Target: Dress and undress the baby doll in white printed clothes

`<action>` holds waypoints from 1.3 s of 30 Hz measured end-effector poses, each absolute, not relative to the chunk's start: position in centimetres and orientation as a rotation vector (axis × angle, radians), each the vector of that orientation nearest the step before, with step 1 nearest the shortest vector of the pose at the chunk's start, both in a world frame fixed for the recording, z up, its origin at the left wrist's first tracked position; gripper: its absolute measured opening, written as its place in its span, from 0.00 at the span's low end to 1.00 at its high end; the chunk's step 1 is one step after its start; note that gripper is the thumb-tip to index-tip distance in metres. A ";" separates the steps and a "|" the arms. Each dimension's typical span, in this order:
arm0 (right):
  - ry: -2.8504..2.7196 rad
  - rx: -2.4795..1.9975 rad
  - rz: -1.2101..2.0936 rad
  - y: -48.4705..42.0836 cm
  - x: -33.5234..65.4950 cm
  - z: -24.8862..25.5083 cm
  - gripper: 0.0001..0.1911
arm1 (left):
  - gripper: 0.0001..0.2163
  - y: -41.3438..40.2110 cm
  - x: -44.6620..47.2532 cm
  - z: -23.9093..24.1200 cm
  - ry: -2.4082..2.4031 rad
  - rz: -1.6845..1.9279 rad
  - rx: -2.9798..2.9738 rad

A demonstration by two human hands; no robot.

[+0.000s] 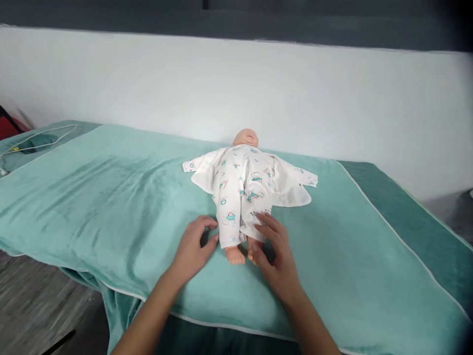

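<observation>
A baby doll (246, 137) lies on its back, its feet towards me. It wears white printed trousers (229, 197) and a white printed jacket (290, 185) whose front panels are spread out to both sides. My left hand (194, 250) is beside the trouser leg on the left, fingers curved and apart, holding nothing. At the other leg, my right hand (276, 254) has its fingertips over the trouser cuff and its thumb by the foot, with the fingers spread. Whether these fingertips press on the cloth I cannot tell. The doll's bare feet (235, 255) stick out of the cuffs.
A light green plush cover (121, 197) with white piping lies over the bed or table, hanging down at the front left. Behind the doll rises a white wall (148, 84). A white cord (48, 130) lies at the far left. Grey floor (40, 301) shows at lower left.
</observation>
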State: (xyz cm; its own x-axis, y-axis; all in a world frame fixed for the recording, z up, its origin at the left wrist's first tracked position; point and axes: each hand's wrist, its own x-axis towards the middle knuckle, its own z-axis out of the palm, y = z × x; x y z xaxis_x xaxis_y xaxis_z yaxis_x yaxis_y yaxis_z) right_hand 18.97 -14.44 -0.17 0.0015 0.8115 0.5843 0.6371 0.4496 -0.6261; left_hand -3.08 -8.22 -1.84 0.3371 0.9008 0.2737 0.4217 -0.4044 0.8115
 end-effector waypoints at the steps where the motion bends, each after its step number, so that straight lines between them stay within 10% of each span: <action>1: -1.733 -1.241 0.217 -14.9 18.7 -0.2 0.21 | 0.09 -8.9 -3.1 -1.8 1.150 0.941 1.999; 17: -1.879 -1.444 -0.290 -14.1 15.4 -1.0 0.16 | 0.05 -9.4 -2.9 -2.0 1.101 0.955 2.158; 39: -1.540 -1.185 0.164 -15.8 16.4 -1.1 0.13 | 0.05 -10.2 -5.6 -3.0 0.735 1.101 1.604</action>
